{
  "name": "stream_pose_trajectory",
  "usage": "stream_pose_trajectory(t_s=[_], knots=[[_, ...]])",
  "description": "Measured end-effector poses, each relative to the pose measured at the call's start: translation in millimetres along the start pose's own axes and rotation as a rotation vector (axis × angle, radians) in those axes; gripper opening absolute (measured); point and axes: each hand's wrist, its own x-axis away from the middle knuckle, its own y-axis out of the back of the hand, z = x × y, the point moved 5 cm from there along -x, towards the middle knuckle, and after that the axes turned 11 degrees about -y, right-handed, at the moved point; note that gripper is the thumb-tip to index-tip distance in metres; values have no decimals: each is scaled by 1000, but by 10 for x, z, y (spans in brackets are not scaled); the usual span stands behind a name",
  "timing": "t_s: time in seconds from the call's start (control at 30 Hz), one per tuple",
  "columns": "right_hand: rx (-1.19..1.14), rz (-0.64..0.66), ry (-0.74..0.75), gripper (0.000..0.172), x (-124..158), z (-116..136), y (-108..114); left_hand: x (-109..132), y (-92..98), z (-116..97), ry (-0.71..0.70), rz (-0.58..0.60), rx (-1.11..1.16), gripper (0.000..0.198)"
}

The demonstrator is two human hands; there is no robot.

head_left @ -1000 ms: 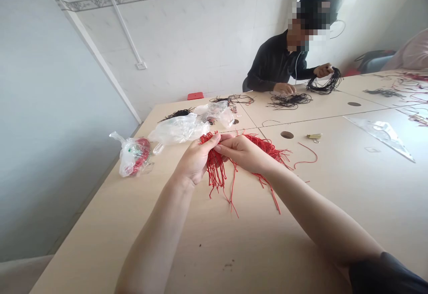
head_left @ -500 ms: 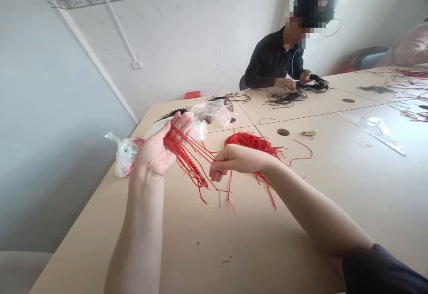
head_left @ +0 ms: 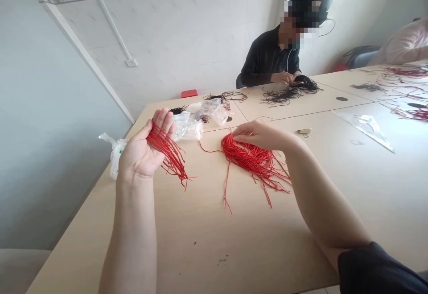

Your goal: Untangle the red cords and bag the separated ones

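Observation:
My left hand (head_left: 142, 149), palm up, holds a small bundle of red braided cords (head_left: 170, 151) under its thumb. Their frayed or knotted ends hang down to the right across the fingers. Over the far left end of a larger pile of red cords (head_left: 249, 158) on the table is my right hand (head_left: 259, 134), its fingers stretched out and slightly bent. The fingertips are at the top of the pile; whether they touch a cord is hard to see. One loose red strand trails from the pile toward me.
Clear plastic bags (head_left: 200, 118) lie beyond my left hand, and another bag (head_left: 115, 155) sits at the table's left edge. Right of the pile are a brass-coloured clip (head_left: 304, 131) and a clear set square (head_left: 366, 129). Across the table a person (head_left: 270, 57) handles black cords (head_left: 284, 93).
My right hand has let go of the strands by the left-hand bundle and moved up and right to the pile. My left hand has shifted left with its cords.

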Motion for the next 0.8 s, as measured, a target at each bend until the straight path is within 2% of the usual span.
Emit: stream_pose_trajectory(t_s=[0.2,0.33,0.47,0.57,0.63,0.73,0.8], knots=[[64,42,4,24,-105,-56,-146,-2,5,-1,84,-70,74,37],[259,-66,-35,25,-236,-125,-322,29,-28,-44,69,-39,90,38],[334,-157,-92,25,-400,-165,-620,171,13,-46,155,6,85,40],[381,-266,-109,20,-459,-203,-851,300,223,-21,197,27,130,44],[404,-300,-97,15,-430,-244,-1000,374,418,31,236,100,188,51],[410,-328,-78,17,-271,-327,-1147,440,731,112,256,221,305,58],[398,-346,-68,21,-106,-378,-1185,454,904,145,251,242,393,59]])
